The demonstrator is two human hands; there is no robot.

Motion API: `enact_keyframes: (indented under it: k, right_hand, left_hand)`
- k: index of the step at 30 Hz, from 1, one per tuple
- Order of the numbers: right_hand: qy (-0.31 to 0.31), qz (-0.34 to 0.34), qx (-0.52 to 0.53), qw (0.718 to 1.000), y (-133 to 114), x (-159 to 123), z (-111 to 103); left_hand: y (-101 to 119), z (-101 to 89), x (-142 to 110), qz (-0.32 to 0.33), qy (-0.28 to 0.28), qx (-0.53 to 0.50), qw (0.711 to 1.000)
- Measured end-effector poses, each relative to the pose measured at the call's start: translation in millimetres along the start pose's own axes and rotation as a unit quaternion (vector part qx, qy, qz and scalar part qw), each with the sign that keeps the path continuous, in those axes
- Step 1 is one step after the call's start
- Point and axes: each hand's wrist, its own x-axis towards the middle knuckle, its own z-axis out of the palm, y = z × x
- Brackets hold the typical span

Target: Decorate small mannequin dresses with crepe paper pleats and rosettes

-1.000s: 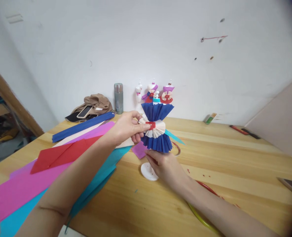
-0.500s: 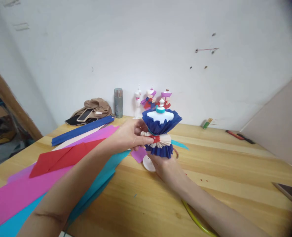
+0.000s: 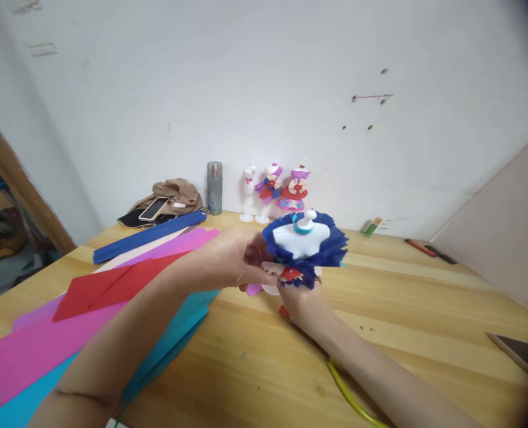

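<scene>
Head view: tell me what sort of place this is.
Probably a home or small-workshop craft table: coloured crepe paper sheets lie across a wooden table, three dressed miniature mannequins stand by the wall, and both hands hold a mannequin in a blue paper dress.

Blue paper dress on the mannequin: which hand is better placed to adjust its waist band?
Probably left: the left hand pinches at the waist band, while the right hand supports the mannequin from below.

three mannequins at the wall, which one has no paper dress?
The leftmost mannequin, nearest the flask. It is bare white with only a small coloured band; the middle mannequin and right mannequin wear purple, red and blue paper fans.
</scene>
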Motion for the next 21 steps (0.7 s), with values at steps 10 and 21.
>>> enact_keyframes:
  k: [10, 21]
  right_hand:
    - [0.017, 0.096, 0.091, 0.991, 1.0, 27.0, -37.7]
    - [-0.016, 0.261, 0.058, 0.963, 83.4, 33.2, -48.0]
  left_hand:
    - [-1.2, -8.6, -3.9, -0.022, 0.047, 0.035, 0.998]
    - [-5.3, -9.5, -1.2, -0.009, 0.043, 0.084, 0.996]
